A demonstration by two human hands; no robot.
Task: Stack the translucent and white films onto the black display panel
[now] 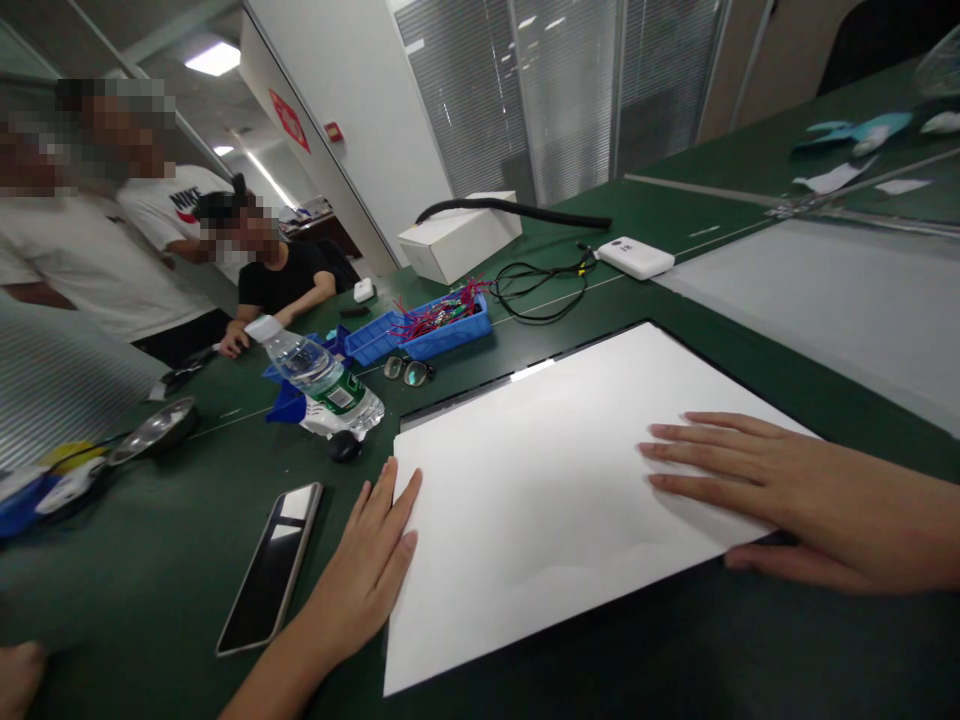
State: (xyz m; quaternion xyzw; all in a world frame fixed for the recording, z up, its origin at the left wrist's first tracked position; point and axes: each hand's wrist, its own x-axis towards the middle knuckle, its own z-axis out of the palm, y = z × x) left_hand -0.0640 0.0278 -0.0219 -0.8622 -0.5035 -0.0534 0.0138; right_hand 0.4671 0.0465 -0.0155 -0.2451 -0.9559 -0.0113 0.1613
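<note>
A large blank white sheet of paper [540,490] lies in front of me, over a dark flat board [465,397] whose edge shows along the back. My left hand [382,545] rests at the sheet's left edge, fingers stretched out and apart, fingertips on the paper. On the right side my right hand [765,480] lies flat across the sheet with its fingers spread; its thumb reaches past the near edge. Neither hand holds anything. A smartphone [271,570] lies face up to the left of my left hand.
Beyond the phone are a water bottle [319,375], glasses [409,371] and a blue tray [450,330] of red-wired parts. Farther back are a white box [461,240], a black cable [540,290] and a white device [636,257]. A metal dish [156,430] stands left. Several people are beyond the table.
</note>
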